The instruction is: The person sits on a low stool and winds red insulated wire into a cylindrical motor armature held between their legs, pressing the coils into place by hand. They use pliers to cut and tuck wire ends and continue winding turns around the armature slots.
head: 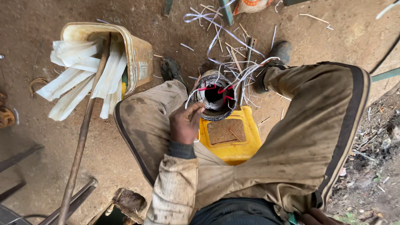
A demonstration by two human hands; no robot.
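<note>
- We see a round motor stator (215, 95) standing on end between the person's knees, its open bore facing up at us — a dark hole ringed by pale, tightly packed wire windings with short red sleeves poking across the top.
- It sits on the far edge of a yellow plastic container (233, 139), whose recessed top is dusted with brown dirt.
- Loose white strips and wire ends (233, 54) spray out from the stator's far rim onto the ground.
- Our left hand (185, 123) rests at the stator's near-left rim; the fingers are curled together and pinch a thin pale strand there, touching the rim.
- Our right hand (318, 217) shows only as a sliver at the bottom edge, well apart from the stator — we cannot tell how its fingers are set.
- The trousers and sleeve are coarse, mud-stained cloth with a dark side stripe.
- To the left stands a battered tin bucket (135, 54) stuffed with white paper strips (79, 79), a long rusty rod (81, 137) leaning across it.
- The floor (33, 25) is packed brown earth.
</note>
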